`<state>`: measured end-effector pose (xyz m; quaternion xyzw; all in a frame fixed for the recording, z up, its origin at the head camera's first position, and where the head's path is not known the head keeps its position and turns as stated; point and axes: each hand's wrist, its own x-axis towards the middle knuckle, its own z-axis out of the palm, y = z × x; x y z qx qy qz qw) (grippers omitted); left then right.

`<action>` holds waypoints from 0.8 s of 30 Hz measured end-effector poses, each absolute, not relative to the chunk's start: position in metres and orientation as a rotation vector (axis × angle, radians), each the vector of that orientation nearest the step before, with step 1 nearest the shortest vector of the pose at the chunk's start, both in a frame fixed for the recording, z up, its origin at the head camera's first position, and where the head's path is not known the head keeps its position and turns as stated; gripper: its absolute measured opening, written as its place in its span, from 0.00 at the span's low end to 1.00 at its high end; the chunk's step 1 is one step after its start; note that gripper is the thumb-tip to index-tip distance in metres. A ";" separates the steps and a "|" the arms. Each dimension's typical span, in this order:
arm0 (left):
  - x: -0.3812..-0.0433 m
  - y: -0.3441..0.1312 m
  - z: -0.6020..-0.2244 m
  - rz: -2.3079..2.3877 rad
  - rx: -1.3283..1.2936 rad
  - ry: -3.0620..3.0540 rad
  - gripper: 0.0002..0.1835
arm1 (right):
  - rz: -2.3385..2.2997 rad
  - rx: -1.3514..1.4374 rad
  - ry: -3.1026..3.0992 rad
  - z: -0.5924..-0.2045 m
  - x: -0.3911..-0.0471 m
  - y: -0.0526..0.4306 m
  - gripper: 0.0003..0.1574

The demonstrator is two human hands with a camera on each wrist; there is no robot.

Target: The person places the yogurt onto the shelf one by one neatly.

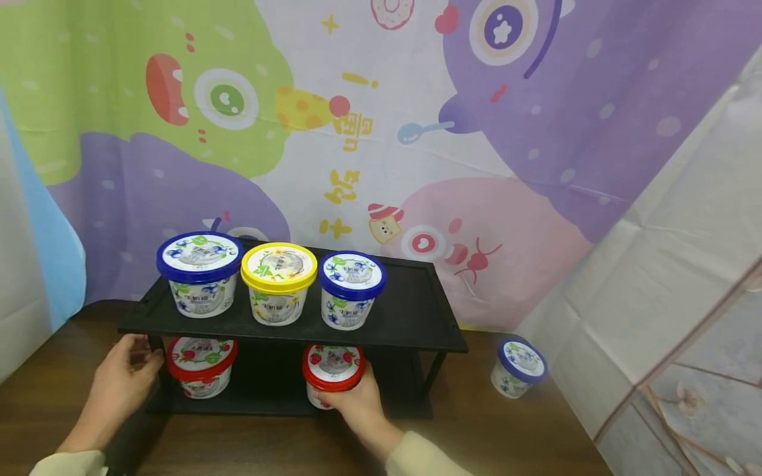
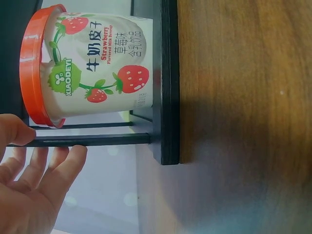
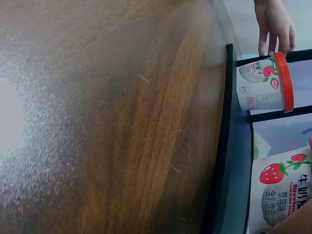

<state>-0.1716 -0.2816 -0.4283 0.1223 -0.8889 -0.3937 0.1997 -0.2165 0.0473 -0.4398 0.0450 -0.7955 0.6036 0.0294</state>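
A black two-tier shelf [image 1: 411,291] stands on the wooden table. My left hand [image 1: 122,373] is at its left end, thumb and fingers on either side of a thin front post [image 2: 112,140]. Beside that post, a red-lidded strawberry cup [image 2: 105,63] sits upright on the lower tier. My right hand [image 1: 360,403] grips a second red-lidded strawberry cup [image 1: 333,363] around its side, at the middle of the lower tier. In the right wrist view, this cup's printed side [image 3: 280,190] shows at the lower right, partly covered by my fingers.
On the upper tier stand a large blue-lidded cup [image 1: 202,271], a yellow-lidded cup [image 1: 278,281] and a smaller blue-lidded cup [image 1: 351,287]. Another blue-lidded cup [image 1: 518,367] is on the table [image 1: 476,430], right of the shelf. A cartoon-printed curtain [image 1: 369,152] hangs behind.
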 end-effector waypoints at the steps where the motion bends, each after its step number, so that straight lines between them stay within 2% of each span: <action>1: -0.172 -0.281 -0.428 -1.098 0.339 -2.484 0.19 | 1.865 0.139 -2.453 -0.440 -0.216 0.047 0.51; 24: -0.171 -0.282 -0.430 -1.082 0.324 -2.457 0.17 | 1.768 0.176 -2.420 -0.440 -0.214 0.027 0.50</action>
